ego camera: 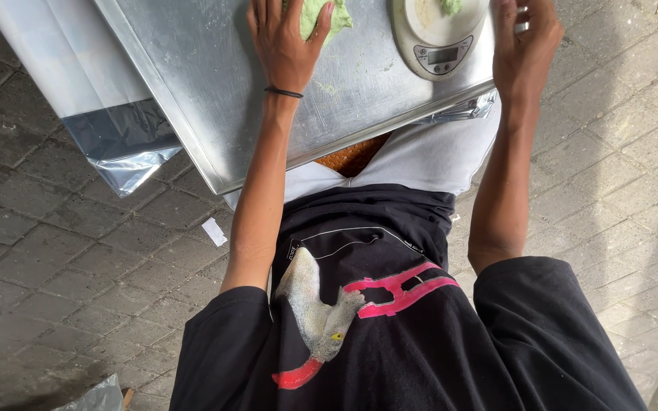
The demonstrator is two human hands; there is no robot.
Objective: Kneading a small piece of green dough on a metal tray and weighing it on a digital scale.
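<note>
A lump of green dough (pixel 338 17) lies on a metal tray (pixel 215 99) at the top of the view. My left hand (pixel 287 42), with a black band at the wrist, lies over the dough with its fingers wrapped on it. To the right, a small piece of green dough (pixel 451 6) sits on a round white kitchen scale (pixel 437 42) with a small display. My right hand (pixel 525 49) is at the tray's right edge beside the scale. Its fingertips are cut off by the frame's top edge.
The tray rests over my lap, above white trousers and a black printed shirt. Silver foil bags (pixel 119 152) lie under the tray's left side and one (pixel 466 110) under its right corner. The ground is grey paving with a scrap of white paper (pixel 214 231).
</note>
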